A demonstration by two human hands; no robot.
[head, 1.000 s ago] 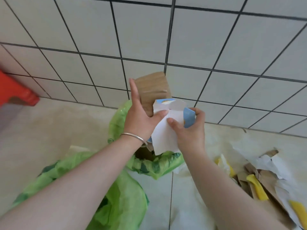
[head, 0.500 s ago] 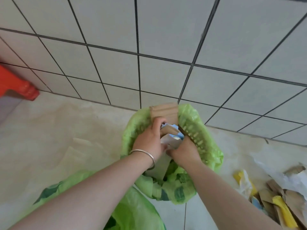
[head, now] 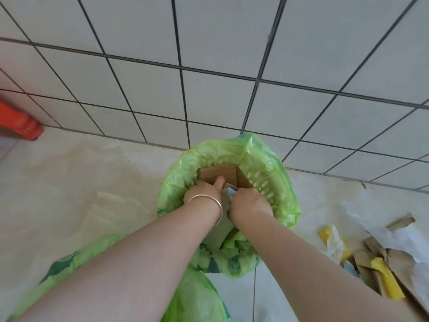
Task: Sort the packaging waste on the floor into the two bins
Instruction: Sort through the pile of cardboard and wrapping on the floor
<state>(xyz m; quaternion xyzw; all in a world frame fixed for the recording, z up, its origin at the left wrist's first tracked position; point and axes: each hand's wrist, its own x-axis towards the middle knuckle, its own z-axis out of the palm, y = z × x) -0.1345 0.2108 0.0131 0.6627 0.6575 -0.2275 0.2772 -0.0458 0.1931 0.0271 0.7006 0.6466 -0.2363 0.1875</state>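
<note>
A bin lined with a green bag (head: 274, 168) stands against the tiled wall. Both my hands reach down into its mouth. My left hand (head: 204, 191), with a metal bangle on the wrist, grips brown corrugated cardboard (head: 218, 174) that stands inside the bin. My right hand (head: 248, 203) holds a white and blue carton piece (head: 226, 219) beside it, fingers curled round its top. A second green-bagged bin (head: 195, 296) is at the bottom edge, mostly hidden by my forearms.
A pile of packaging waste (head: 380, 259) lies on the floor at the right: brown cardboard, white paper, yellow wrappers. A red plastic object (head: 21, 124) sits at the far left by the wall. Flat clear plastic (head: 109, 212) lies on the floor left of the bin.
Both hands have gone down from above the bin into its mouth, carrying the cardboard and the white carton piece inside. The view has tilted lower.
</note>
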